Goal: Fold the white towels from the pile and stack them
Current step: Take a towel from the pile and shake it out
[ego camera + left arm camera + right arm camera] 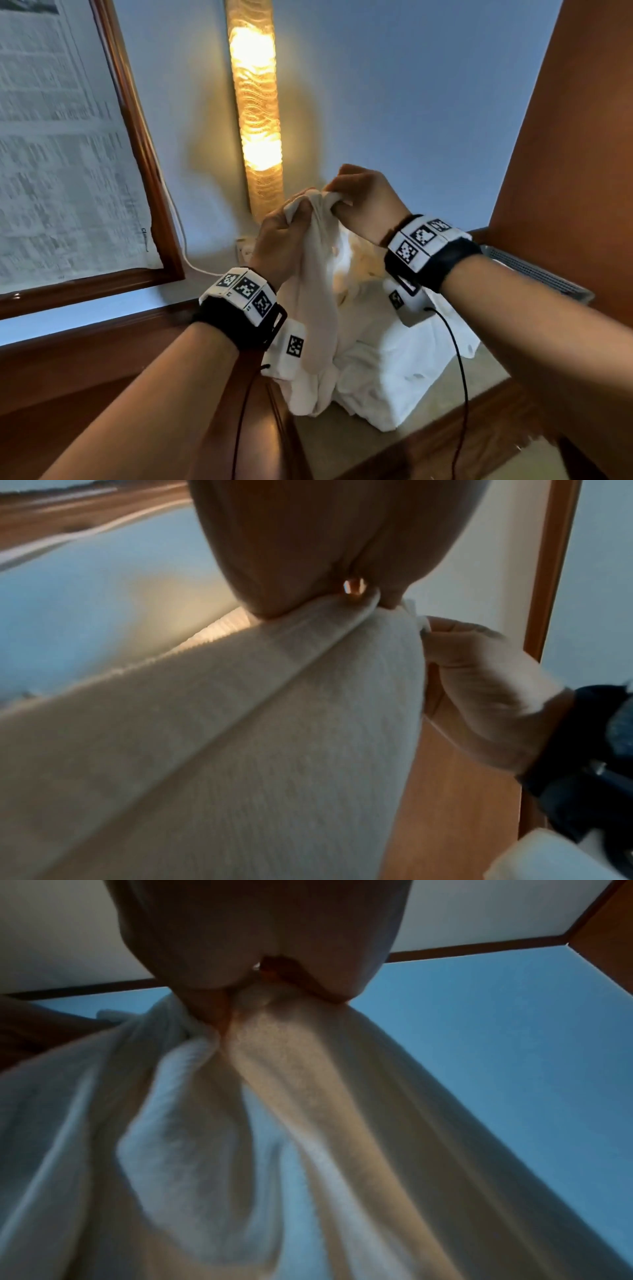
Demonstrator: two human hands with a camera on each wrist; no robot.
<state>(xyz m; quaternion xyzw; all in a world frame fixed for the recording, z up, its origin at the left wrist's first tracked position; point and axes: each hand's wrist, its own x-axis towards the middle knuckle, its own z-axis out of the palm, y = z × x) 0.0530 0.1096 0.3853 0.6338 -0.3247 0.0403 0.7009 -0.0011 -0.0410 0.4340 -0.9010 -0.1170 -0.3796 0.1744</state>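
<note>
One towel (317, 308) lifted, bunched, hanging straight down from both grips; no fold visible yet. Below grips, pile (387, 373) lies crumpled on worktop (376, 445); no finished stack seen, so task looks early. Left hand (279, 240) and right hand (364, 202) close together, fingers curled tight, pinching towel's top edge. Lamp (255, 102) on wall beyond grips.
</note>
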